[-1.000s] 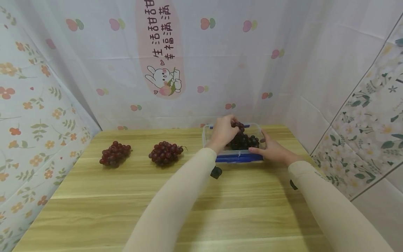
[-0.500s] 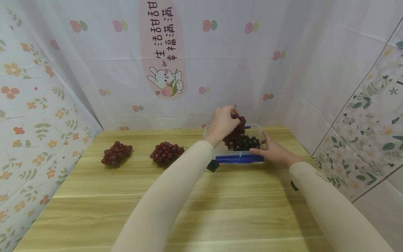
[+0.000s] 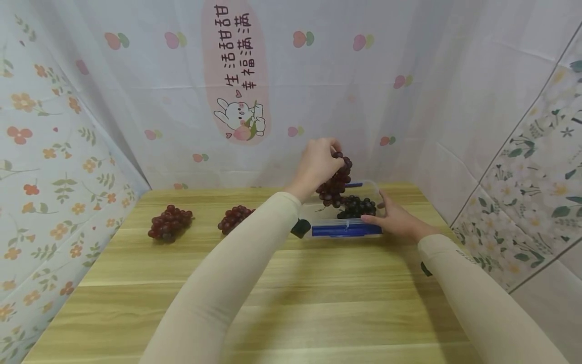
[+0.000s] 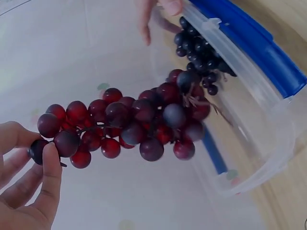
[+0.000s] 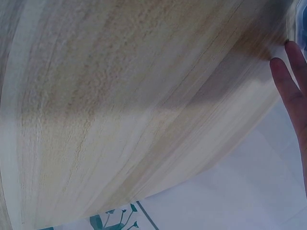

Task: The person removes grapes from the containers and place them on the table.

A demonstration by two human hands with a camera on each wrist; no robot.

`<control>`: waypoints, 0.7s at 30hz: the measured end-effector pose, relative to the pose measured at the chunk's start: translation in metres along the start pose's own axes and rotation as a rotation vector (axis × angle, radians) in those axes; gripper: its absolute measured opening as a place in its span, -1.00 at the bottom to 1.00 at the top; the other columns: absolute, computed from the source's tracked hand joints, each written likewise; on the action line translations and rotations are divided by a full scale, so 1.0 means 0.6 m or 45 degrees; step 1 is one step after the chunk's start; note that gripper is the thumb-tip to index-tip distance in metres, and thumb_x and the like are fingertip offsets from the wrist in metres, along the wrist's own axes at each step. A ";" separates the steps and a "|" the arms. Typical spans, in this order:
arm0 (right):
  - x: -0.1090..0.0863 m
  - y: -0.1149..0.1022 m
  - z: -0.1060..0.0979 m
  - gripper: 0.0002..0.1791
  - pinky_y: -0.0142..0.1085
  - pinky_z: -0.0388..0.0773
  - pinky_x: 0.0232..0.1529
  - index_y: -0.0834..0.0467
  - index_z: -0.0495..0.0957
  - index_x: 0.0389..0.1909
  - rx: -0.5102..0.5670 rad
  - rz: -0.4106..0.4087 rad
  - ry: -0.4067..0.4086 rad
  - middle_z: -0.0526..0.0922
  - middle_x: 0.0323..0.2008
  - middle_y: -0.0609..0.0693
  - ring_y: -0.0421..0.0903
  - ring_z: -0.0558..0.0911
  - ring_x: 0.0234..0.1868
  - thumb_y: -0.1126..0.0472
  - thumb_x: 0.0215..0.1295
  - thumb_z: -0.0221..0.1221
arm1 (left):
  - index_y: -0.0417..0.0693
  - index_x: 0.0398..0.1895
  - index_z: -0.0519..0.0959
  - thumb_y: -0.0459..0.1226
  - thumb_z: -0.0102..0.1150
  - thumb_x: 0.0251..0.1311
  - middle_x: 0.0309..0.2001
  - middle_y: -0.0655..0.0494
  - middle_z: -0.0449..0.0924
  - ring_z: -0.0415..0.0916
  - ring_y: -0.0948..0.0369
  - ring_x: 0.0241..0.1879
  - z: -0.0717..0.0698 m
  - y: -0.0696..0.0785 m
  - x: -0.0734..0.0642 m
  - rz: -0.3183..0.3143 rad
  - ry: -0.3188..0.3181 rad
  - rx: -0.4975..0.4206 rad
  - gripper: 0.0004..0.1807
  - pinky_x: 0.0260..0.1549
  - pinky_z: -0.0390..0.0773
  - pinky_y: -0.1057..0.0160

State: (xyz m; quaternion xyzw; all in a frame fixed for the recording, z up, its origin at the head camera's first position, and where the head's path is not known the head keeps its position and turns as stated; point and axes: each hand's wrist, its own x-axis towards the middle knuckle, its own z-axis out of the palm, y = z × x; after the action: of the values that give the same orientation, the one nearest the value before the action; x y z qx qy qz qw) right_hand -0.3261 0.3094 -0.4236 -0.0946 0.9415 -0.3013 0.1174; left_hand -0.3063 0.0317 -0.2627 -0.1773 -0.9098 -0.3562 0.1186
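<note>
My left hand point(image 3: 316, 164) pinches a bunch of red grapes point(image 3: 334, 188) at one end, between thumb and fingers. The bunch hangs over the left part of a clear plastic food container point(image 3: 346, 230) with blue latches. In the left wrist view the whole red bunch point(image 4: 144, 115) shows, its far end overlapping the container. Inside the container, at the right, lies a bunch of black grapes point(image 3: 359, 207). My right hand point(image 3: 395, 217) holds the container's right end, thumb at the front rim and fingers along the side wall. The right wrist view catches only its fingers point(image 5: 288, 91).
Two more red bunches rest on the wooden table point(image 3: 291, 303): one point(image 3: 170, 223) far left, the other point(image 3: 234, 218) partly hidden behind my left sleeve. A printed white curtain point(image 3: 318, 101) stands behind the table, with patterned cloth on both sides.
My left hand has lifted the red bunch up out of the container and a little left, uncovering the black grapes. The right hand stays at the container's right end.
</note>
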 end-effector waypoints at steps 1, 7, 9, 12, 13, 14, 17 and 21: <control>0.000 0.000 0.000 0.39 0.42 0.26 0.50 0.18 -0.57 0.70 -0.001 -0.001 0.001 0.12 0.59 0.51 0.51 0.38 0.49 -0.45 0.41 0.19 | -0.04 0.06 0.67 -0.26 0.29 0.43 -0.03 -0.01 0.78 0.70 0.13 -0.15 -0.005 0.000 0.000 -0.005 0.001 0.000 -0.80 -0.12 0.69 0.20; -0.001 -0.001 0.001 0.40 0.44 0.26 0.49 0.18 -0.59 0.70 -0.009 0.004 0.000 0.10 0.59 0.52 0.52 0.36 0.50 -0.45 0.41 0.18 | -0.02 0.05 0.69 -0.24 0.31 0.41 -0.05 0.03 0.79 0.69 0.16 -0.18 -0.039 0.003 -0.003 -0.033 0.001 -0.033 -0.79 -0.17 0.67 0.21; -0.002 -0.001 0.001 0.40 0.44 0.26 0.49 0.17 -0.60 0.70 -0.009 0.006 0.000 0.10 0.60 0.51 0.52 0.36 0.50 -0.46 0.41 0.18 | -0.03 0.02 0.70 -0.24 0.33 0.40 -0.07 0.02 0.80 0.70 0.16 -0.21 -0.050 0.004 -0.005 -0.032 0.019 -0.044 -0.81 -0.18 0.67 0.20; -0.003 -0.001 0.001 0.40 0.45 0.25 0.49 0.15 -0.60 0.70 0.001 0.009 0.000 0.09 0.60 0.51 0.52 0.34 0.51 -0.47 0.40 0.18 | -0.03 -0.02 0.72 -0.25 0.35 0.37 -0.11 0.01 0.81 0.70 0.15 -0.20 -0.065 0.003 -0.010 -0.034 0.058 -0.053 -0.83 -0.08 0.68 0.16; -0.003 -0.001 0.000 0.41 0.45 0.24 0.49 0.14 -0.60 0.70 0.005 0.009 -0.001 0.09 0.60 0.50 0.52 0.33 0.52 -0.47 0.39 0.19 | -0.03 -0.03 0.72 -0.25 0.35 0.37 -0.10 0.01 0.80 0.69 0.14 -0.17 -0.069 0.002 -0.013 -0.037 0.071 -0.063 -0.83 -0.06 0.67 0.14; -0.004 -0.001 0.000 0.41 0.46 0.24 0.49 0.14 -0.60 0.70 0.004 0.008 -0.001 0.09 0.60 0.51 0.53 0.32 0.52 -0.47 0.39 0.19 | -0.03 -0.03 0.73 -0.25 0.36 0.37 -0.10 0.00 0.80 0.69 0.13 -0.16 -0.073 0.002 -0.015 -0.037 0.081 -0.065 -0.83 -0.05 0.67 0.14; -0.006 -0.001 0.000 0.42 0.46 0.24 0.48 0.15 -0.59 0.70 0.000 0.005 0.001 0.09 0.60 0.51 0.53 0.32 0.51 -0.50 0.37 0.19 | -0.03 -0.03 0.72 -0.27 0.35 0.36 -0.08 -0.01 0.79 0.67 0.12 -0.11 -0.085 -0.001 -0.024 -0.057 0.096 -0.098 -0.83 -0.15 0.66 0.17; -0.005 -0.002 0.000 0.44 0.46 0.22 0.50 0.14 -0.59 0.70 -0.005 0.006 0.005 0.09 0.60 0.50 0.53 0.31 0.52 -0.52 0.35 0.18 | -0.04 -0.04 0.73 -0.28 0.36 0.33 -0.08 -0.03 0.79 0.69 0.11 -0.16 -0.105 -0.006 -0.036 -0.080 0.124 -0.125 -0.83 -0.23 0.62 0.21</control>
State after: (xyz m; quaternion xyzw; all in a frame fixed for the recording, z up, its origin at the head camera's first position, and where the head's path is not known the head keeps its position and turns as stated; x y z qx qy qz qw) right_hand -0.3228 0.3089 -0.4224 -0.0922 0.9426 -0.2993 0.1159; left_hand -0.2825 -0.0191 -0.2268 -0.1367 -0.8894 -0.4121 0.1426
